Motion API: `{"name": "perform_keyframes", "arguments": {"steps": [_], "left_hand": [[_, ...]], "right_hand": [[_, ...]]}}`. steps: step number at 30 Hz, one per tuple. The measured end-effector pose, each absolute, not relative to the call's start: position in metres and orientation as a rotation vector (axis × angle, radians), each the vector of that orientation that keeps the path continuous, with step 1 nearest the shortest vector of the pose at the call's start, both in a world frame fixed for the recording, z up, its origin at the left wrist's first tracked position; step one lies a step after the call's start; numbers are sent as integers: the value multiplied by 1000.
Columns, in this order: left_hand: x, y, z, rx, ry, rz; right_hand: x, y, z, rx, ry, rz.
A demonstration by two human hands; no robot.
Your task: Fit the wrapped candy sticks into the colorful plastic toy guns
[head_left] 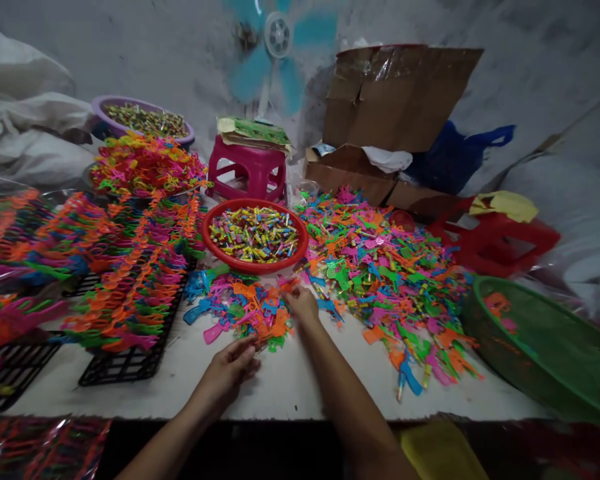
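Left hand, loosely curled, and right hand, reaching farther forward, border one small toy pile before one red basin; I cannot tell whether either pinches anything.

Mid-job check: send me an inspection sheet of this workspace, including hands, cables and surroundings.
Surface: white tabletop, visible along the near side.
Job's things: small pile of coloured plastic pieces before the hands; larger heap to its right; red basin of small tubes behind.
Clutter: black rack loaded with coloured pieces at left; green basket at right.
Hands: left hand at the pile's near edge, right hand at its right side; grip unclear.
Cables: nothing seen.
Surroundings: fan, pink stool and cardboard box behind; white sacks at far left.
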State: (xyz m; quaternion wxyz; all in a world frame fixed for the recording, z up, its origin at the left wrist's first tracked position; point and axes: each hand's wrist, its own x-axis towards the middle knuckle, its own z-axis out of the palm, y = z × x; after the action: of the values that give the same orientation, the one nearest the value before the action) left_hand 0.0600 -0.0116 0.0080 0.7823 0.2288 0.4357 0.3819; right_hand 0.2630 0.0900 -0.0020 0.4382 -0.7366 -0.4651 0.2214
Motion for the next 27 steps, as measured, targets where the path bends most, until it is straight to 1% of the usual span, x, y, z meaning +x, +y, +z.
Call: {"name": "perform_keyframes", "arguments": {"steps": [2,5,9,15,27], "left_hand": [[56,-11,9,465,961,863],[53,-9,12,435,983,923],[57,-9,23,484,956,918],[64,-13,40,762,948,895],[61,-17,53,978,1013,938]], "right_hand": [[256,91,-7,-1822,-1138,565],[256,78,-1,-1781,-1129,601],[245,29,17,-1674,-1207,695],[205,-39,41,-1526,-1335,813],[184,-48,40,-1520,-1393,734]]}}
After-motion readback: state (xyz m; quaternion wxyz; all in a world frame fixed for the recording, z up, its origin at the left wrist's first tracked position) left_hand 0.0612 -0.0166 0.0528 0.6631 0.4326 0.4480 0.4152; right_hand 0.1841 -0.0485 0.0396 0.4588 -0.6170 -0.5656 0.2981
